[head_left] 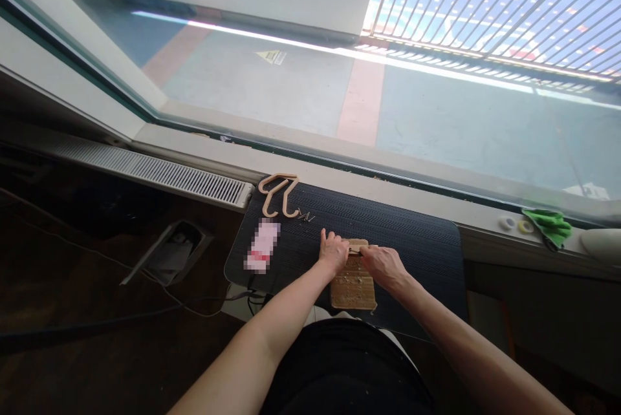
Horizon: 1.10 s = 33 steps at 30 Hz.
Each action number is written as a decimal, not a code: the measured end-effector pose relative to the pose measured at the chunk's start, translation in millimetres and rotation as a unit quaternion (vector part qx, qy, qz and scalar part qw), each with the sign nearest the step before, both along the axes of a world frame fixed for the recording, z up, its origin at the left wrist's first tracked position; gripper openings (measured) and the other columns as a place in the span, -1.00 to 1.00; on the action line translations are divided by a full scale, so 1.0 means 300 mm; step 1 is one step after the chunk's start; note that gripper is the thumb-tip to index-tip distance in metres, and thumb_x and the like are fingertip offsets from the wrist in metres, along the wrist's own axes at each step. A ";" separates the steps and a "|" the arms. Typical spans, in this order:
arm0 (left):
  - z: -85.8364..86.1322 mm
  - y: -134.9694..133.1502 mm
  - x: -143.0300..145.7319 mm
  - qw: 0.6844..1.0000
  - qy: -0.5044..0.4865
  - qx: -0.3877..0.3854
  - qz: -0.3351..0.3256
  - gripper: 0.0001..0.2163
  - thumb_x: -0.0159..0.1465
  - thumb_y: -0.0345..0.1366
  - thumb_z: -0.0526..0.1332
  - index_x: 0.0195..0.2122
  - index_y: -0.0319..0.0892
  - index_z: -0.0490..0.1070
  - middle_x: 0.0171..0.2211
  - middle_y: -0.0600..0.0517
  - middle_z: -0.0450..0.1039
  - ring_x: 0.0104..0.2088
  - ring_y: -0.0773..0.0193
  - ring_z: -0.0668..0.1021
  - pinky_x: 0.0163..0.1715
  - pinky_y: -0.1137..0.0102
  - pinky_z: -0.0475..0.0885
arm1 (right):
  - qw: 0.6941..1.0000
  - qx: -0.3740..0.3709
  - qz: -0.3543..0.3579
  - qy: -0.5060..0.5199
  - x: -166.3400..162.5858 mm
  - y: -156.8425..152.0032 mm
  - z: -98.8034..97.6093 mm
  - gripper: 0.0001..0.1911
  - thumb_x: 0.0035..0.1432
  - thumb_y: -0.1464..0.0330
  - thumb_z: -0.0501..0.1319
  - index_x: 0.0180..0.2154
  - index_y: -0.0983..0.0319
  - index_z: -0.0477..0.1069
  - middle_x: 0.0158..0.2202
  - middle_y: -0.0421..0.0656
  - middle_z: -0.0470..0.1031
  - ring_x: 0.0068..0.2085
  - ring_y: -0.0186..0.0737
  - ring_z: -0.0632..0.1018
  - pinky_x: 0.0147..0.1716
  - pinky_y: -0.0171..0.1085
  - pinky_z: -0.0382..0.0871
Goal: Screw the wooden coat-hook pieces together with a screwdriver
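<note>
A small wooden board (353, 286) with rows of little holes or pins lies on a dark ribbed table top (412, 234). My left hand (334, 252) rests closed at the board's upper left corner. My right hand (383, 264) is closed at its upper right, pinching a thin metal piece (355, 251) that spans between both hands. What the left fingers hold is hidden.
Two curved wooden hook shapes (279, 194) and small metal bits (306, 216) lie at the table's far left, with a blurred pink-white item (262, 245) nearby. A green cloth (550, 224) and tape rolls (515, 224) sit on the window sill at right. A floor vent (150, 170) runs left.
</note>
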<state>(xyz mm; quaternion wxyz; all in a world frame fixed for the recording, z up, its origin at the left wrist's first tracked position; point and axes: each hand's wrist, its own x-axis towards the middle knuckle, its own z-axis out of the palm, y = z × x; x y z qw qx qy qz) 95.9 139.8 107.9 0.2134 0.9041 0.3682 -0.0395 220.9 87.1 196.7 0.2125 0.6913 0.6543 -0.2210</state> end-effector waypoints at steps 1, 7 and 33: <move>0.000 0.001 -0.001 1.000 -0.001 0.000 -0.001 -0.82 0.18 -0.25 0.08 -0.30 -0.14 0.44 -0.32 -0.06 0.43 -0.17 0.11 0.34 0.07 0.01 -0.03 | 1.000 -0.001 -0.001 0.002 0.000 0.002 0.000 -0.75 0.19 0.43 -0.05 -0.29 0.26 0.40 -0.31 -0.02 0.51 -0.29 -0.20 0.53 -0.37 -0.33 0.28; 0.000 0.003 -0.001 1.000 -0.001 -0.003 -0.005 -0.82 0.17 -0.28 0.09 -0.29 -0.14 0.44 -0.32 -0.06 0.43 -0.18 0.12 0.34 0.06 0.01 -0.01 | 1.000 -0.007 -0.010 0.007 0.008 0.007 -0.010 -0.73 0.19 0.41 -0.06 -0.28 0.27 0.41 -0.31 -0.01 0.52 -0.29 -0.19 0.53 -0.37 -0.33 0.28; 0.039 0.001 0.008 1.000 0.019 -0.006 0.000 -0.83 0.20 -0.28 0.08 -0.31 -0.13 0.45 -0.31 -0.05 0.44 -0.18 0.13 0.34 0.07 0.03 -0.03 | 1.000 -0.007 -0.007 0.027 0.030 0.024 0.000 -0.71 0.20 0.42 -0.06 -0.29 0.29 0.43 -0.32 0.00 0.52 -0.31 -0.23 0.53 -0.37 -0.37 0.27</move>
